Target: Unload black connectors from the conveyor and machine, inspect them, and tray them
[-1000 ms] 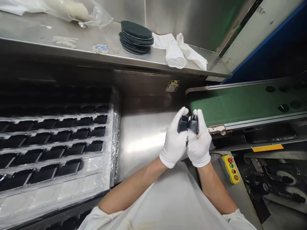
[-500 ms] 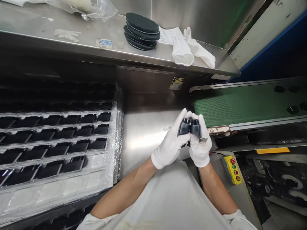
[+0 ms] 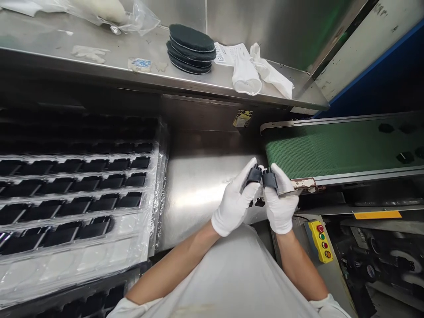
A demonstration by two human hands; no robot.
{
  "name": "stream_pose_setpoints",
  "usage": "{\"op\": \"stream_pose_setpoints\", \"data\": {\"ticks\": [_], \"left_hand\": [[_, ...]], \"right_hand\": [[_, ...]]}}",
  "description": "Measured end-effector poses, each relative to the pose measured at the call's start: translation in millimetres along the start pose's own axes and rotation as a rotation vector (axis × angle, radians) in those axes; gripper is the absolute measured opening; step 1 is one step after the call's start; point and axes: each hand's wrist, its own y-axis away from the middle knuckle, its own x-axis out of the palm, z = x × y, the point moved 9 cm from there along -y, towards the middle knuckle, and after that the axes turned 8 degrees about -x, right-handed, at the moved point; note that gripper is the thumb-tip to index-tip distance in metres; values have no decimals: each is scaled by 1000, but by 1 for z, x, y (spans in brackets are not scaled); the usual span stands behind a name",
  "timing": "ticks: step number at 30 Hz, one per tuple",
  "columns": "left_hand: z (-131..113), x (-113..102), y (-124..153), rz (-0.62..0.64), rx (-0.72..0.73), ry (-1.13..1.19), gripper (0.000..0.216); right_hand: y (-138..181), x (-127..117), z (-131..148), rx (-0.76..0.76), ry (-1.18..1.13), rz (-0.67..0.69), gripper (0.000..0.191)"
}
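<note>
My left hand (image 3: 234,205), in a white glove, is closed round a small black plastic part (image 3: 254,175). My right hand (image 3: 281,202), also gloved, grips a second black part (image 3: 270,179). The two parts are held side by side, touching, above the steel table (image 3: 195,190) near the end of the green conveyor belt (image 3: 331,148). More dark pieces (image 3: 259,202) show between my palms; I cannot make them out.
Clear plastic trays (image 3: 126,238) with rows of black parts lie at left. The shelf (image 3: 115,62) above carries stacked dark pads (image 3: 191,48), white gloves (image 3: 255,73) and a plastic bag (image 3: 109,13). Black parts (image 3: 406,157) ride the belt at right. A yellow button box (image 3: 320,240) sits lower right.
My hands have tilted the two black parts slightly and drifted a little down; the view shifted slightly. The grip on both parts is unchanged.
</note>
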Motion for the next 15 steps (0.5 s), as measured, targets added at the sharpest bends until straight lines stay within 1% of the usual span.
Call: {"op": "stream_pose_setpoints", "data": {"ticks": [2, 3, 4, 6, 8, 11, 15], "left_hand": [[-8, -7, 0, -69, 14, 16, 55], [-13, -9, 0, -86, 30, 32, 57], [-18, -10, 0, -91, 42, 56, 61], [-23, -10, -1, -82, 33, 134, 71], [-22, -9, -2, -67, -4, 222, 77], [-17, -7, -1, -79, -48, 318, 77], [-12, -9, 2, -119, -75, 360, 79]], "right_hand": [[-9, -9, 10, -24, -42, -22, 49], [-14, -11, 16, -37, -74, -19, 52], [-19, -13, 21, -46, -113, -11, 55], [-25, -13, 29, -41, -200, 12, 55], [-27, -12, 32, -16, -260, 19, 51], [-25, -10, 33, -1, -272, 13, 51], [-20, -7, 31, -2, -263, 12, 55]]}}
